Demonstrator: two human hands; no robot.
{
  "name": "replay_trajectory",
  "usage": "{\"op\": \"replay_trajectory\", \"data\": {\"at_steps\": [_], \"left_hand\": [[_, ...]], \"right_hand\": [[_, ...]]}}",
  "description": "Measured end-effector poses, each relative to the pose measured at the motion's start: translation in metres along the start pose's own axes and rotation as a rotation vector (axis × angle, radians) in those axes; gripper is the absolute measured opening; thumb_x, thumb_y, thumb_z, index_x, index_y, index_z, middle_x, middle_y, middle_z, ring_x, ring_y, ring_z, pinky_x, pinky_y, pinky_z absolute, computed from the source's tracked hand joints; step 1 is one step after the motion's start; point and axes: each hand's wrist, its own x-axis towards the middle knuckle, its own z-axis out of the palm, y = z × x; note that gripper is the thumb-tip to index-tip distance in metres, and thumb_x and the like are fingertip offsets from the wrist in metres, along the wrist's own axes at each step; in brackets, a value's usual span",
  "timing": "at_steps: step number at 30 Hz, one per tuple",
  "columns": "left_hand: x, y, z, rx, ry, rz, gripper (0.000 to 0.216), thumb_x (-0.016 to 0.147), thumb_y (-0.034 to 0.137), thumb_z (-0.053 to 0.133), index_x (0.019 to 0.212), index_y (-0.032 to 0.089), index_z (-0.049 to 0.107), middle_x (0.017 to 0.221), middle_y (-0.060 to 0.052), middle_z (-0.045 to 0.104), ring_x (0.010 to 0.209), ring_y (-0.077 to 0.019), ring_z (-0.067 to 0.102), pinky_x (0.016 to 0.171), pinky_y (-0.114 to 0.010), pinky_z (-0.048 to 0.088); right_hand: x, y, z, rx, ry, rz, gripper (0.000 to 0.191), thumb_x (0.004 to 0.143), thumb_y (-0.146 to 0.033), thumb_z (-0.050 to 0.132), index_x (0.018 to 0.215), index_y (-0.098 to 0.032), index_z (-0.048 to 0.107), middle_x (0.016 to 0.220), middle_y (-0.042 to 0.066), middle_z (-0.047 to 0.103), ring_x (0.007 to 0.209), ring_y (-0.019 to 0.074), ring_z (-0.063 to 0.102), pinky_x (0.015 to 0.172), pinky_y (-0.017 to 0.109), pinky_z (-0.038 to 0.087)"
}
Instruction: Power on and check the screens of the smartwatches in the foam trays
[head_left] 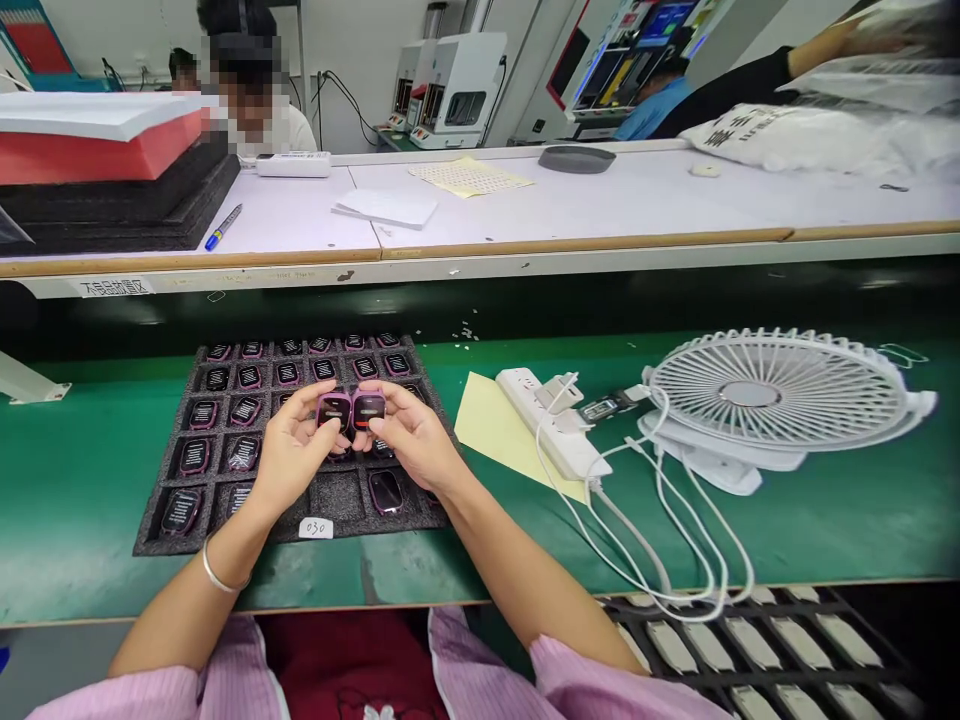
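- The left hand [289, 450] pinches the left watch body [334, 409] between thumb and fingers, so its grip is closed on this piece.
- The right hand [416, 440] has its grip closed in the same way on the right watch body [368, 407].
- Both pieces are held just above the middle of the foam tray [161, 540], side by side and almost touching. I think this is so that the two faces can be seen together.
- Each screen faces up toward the head, and its long axis runs away from the person.
- The tray lies on the green desk [90, 480] and keeps more such pieces in separate pockets, some of which are vacant. A label [315, 528] is on its near edge.
- A power strip [551, 430] and a fan [750, 395] lie to the right, well apart.
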Motion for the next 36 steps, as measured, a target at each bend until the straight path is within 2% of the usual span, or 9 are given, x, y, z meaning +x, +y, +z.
{"op": "replay_trajectory", "data": {"at_steps": [7, 12, 20, 30, 36], "left_hand": [[-0.001, -0.006, -0.001, 0.002, 0.009, -0.064, 0.043, 0.079, 0.030, 0.074, 0.118, 0.017, 0.063, 0.106, -0.008, 0.072, 0.057, -0.0107, 0.069, 0.056, -0.025, 0.059], [-0.005, -0.010, -0.002, -0.026, 0.003, -0.120, 0.048, 0.079, 0.030, 0.074, 0.123, 0.018, 0.061, 0.112, -0.009, 0.070, 0.064, -0.0128, 0.072, 0.063, -0.028, 0.062], [-0.010, -0.016, -0.005, -0.055, 0.001, -0.247, 0.045, 0.079, 0.029, 0.073, 0.121, 0.018, 0.059, 0.105, -0.007, 0.071, 0.063, -0.0144, 0.073, 0.061, -0.028, 0.062], [-0.008, -0.022, -0.007, -0.028, 0.020, -0.243, 0.035, 0.080, 0.032, 0.074, 0.109, 0.017, 0.061, 0.096, -0.004, 0.072, 0.054, -0.0118, 0.069, 0.052, -0.024, 0.059], [-0.009, -0.021, -0.008, -0.100, 0.001, -0.251, 0.037, 0.079, 0.025, 0.070, 0.114, 0.018, 0.061, 0.092, -0.002, 0.072, 0.059, -0.0139, 0.072, 0.057, -0.026, 0.060]], "right_hand": [[0.000, 0.003, 0.001, -0.039, 0.071, 0.056, 0.035, 0.082, -0.038, 0.074, 0.110, -0.023, 0.063, 0.082, -0.002, 0.065, 0.056, 0.0116, 0.061, 0.055, 0.029, 0.050], [-0.006, 0.007, 0.002, 0.014, 0.078, 0.079, 0.034, 0.081, -0.031, 0.072, 0.113, -0.024, 0.062, 0.089, 0.000, 0.067, 0.060, 0.0117, 0.063, 0.059, 0.029, 0.050], [-0.018, 0.013, 0.004, 0.125, 0.119, 0.227, 0.035, 0.081, -0.021, 0.068, 0.115, -0.024, 0.060, 0.092, 0.000, 0.067, 0.063, 0.0119, 0.064, 0.062, 0.029, 0.049], [-0.020, 0.018, 0.001, 0.120, 0.081, 0.229, 0.034, 0.085, -0.023, 0.067, 0.117, -0.024, 0.059, 0.092, 0.000, 0.068, 0.063, 0.0113, 0.064, 0.060, 0.028, 0.047], [-0.020, 0.017, 0.000, 0.115, 0.095, 0.227, 0.034, 0.084, -0.023, 0.067, 0.117, -0.024, 0.059, 0.092, 0.000, 0.068, 0.063, 0.0116, 0.064, 0.061, 0.028, 0.047]]}}
